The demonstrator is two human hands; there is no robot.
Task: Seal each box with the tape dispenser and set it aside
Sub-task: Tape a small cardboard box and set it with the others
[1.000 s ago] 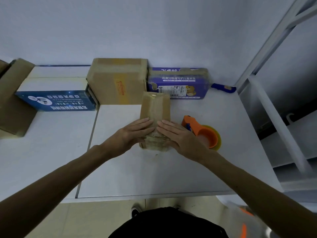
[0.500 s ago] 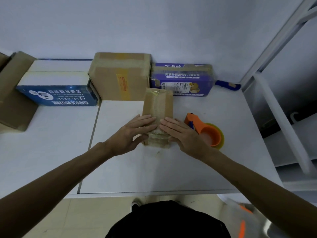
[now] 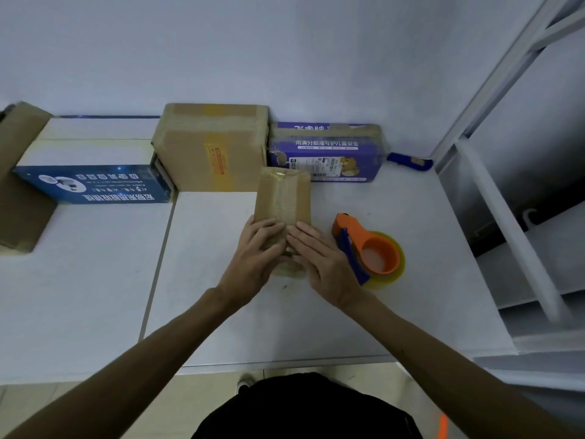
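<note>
Small taped box [image 3: 283, 198] mid-tabletop [image 3: 316, 318], long axis 12-to-6. Far end close to large cardboard box [image 3: 212, 147] and purple carton [image 3: 326, 150] at 12; contact unclear. Tape dispenser [image 3: 367, 248] just beside at 3, near right hand [image 3: 319, 261]. Blue carton [image 3: 91, 182] at 10. White frame [image 3: 512, 217] closing off 3 side. Room toward 6 as far as near tabletop edge. Left hand [image 3: 253, 258] and right hand flat on near end of small taped box, fingers straight, pressing down, tips almost meeting over tape seam. Forearms in from 7 and 5.
</note>
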